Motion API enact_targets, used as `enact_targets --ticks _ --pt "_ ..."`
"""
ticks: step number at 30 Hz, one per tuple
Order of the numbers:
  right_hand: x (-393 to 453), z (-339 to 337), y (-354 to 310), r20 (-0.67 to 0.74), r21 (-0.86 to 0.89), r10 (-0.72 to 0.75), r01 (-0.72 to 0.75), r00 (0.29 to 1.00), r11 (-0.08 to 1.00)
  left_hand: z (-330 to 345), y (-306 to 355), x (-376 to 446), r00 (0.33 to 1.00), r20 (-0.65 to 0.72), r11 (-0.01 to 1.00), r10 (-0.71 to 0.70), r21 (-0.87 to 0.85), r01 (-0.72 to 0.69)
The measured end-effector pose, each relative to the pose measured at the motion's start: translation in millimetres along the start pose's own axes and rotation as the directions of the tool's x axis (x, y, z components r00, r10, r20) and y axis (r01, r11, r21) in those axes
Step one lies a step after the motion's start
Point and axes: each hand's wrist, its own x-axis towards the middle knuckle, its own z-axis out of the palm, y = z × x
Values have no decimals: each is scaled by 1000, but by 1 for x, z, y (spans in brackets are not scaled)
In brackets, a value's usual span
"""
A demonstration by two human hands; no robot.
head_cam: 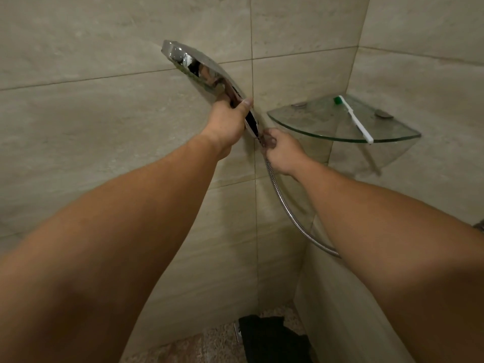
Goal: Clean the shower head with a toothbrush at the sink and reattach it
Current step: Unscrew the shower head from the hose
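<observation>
Against a beige tiled wall in a shower corner, two bare forearms reach forward and up from the bottom of the view. The left hand wraps around the handle of a chrome shower head, fingers curled behind it and thumb lying along the near side; the head tilts up and to the left, its broad end highest and its handle slanting down to the right. Just below, the right hand pinches the bottom end of the handle, where a ribbed metal hose meets it; the joint itself is hidden by the fingers. From there the hose hangs down, curves to the right and passes behind the right forearm. To the right of both hands, a glass corner shelf is fixed where the two walls meet. On it lies a white toothbrush with green bristles, its brush end near the back corner of the shelf and its handle end sticking out slightly over the curved front edge. At the bottom edge of the view, on a speckled floor, lies a crumpled black object that cannot be made out.
</observation>
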Motion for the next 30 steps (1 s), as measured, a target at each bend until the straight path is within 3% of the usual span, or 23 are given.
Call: enact_targets --ticks 16,24,30 --pt "6 -1 6 47 -1 61 -61 997 998 10 2 -3 1000 5 1000 -9 -28 9" --pt "-11 -12 -3 41 115 1 -6 999 993 5 9 -11 999 -8 996 -40 -78 39" --pt "-18 -18 -7 65 109 -22 15 998 994 5 17 -19 998 -11 993 -54 -106 53"
